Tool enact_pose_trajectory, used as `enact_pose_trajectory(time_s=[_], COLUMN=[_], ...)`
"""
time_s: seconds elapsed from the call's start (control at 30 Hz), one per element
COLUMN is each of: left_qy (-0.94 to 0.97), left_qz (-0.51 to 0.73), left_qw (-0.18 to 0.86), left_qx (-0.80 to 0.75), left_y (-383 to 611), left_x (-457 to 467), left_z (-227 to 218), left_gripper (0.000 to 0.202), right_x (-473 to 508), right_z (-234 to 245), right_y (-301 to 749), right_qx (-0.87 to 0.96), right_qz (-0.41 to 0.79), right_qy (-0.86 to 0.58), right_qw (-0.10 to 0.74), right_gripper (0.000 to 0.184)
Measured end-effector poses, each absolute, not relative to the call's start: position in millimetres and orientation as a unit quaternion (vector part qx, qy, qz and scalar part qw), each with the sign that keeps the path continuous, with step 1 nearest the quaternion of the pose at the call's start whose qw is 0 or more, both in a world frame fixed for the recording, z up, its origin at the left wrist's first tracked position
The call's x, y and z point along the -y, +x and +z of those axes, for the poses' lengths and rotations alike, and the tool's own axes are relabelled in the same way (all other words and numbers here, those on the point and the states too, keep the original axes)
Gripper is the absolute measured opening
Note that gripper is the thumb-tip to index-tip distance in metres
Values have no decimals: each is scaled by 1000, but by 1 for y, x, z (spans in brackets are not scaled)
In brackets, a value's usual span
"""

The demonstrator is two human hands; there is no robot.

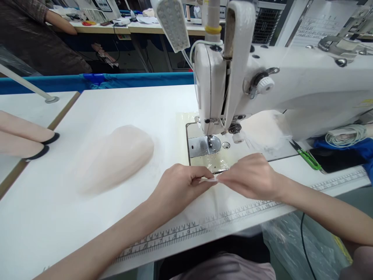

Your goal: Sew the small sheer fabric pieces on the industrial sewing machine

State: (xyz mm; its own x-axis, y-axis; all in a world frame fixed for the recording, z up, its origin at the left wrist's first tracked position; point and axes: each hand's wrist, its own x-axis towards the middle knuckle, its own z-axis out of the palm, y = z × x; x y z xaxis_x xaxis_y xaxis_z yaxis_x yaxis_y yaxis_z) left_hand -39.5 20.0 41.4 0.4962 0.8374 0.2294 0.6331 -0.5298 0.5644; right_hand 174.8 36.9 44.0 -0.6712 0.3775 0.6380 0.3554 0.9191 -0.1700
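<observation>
My left hand (180, 186) and my right hand (250, 177) meet just in front of the sewing machine's needle plate (204, 147). Both are closed in a pinch on a small, thin, pale fabric piece (210, 180) held between their fingertips. The white sewing machine (262, 81) stands right behind my hands, its presser foot (210, 144) down over the plate. A pile of sheer pale-pink fabric pieces (116, 155) lies on the white table (87, 217) to the left of my left hand.
Green thread snips (305, 156) lie to the right of the machine, near coiled white cord (346, 135). A printed ruler (204, 224) runs along the table's front edge. Pale forms with black tips (29, 142) rest at far left. A person (35, 35) sits beyond the blue divider.
</observation>
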Motion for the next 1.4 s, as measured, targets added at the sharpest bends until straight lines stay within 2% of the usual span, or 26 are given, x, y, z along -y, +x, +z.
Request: enact_pose_trajectory(time_s=[0.1, 0.17, 0.3, 0.43, 0.5, 0.7, 0.83, 1.2, 1.4], left_qy=[822, 812, 836, 872, 881, 896, 894, 886, 883], left_qz=[192, 175, 185, 228, 220, 182, 186, 161, 148], left_qw=[191, 142, 24, -164, -201, -152, -129, -156, -157], left_qx=[-500, -538, -517, -402, -367, -376, -386, -405, -416], left_y=[-36, -33, -30, -30, -29, -30, -32, -31, -29], left_x=[-28, -33, -34, -27, -23, -22, -27, -30, -31], left_z=[40, 35, 27, 23, 22, 21, 19, 19, 19], left_gripper=[22, 10, 35, 15, 15, 28, 30, 34, 36], right_x=[-48, -59, -72, -74, -75, -71, -64, -64, -65], right_z=[39, 33, 22, 20, 19, 20, 22, 25, 25], right_y=[169, 165, 160, 158, 159, 166, 168, 166, 167], right_qx=[863, 834, 818, 821, 830, 877, 893, 887, 883], right_qz=[229, 275, 239, 209, 188, -28, -108, -115, -130], right_qy=[-343, -402, -469, -486, -484, -447, -402, -445, -450], right_qw=[292, 258, 230, 213, 204, 173, 173, 49, 36], right_gripper=[12, 12, 15, 18, 18, 24, 25, 39, 41])
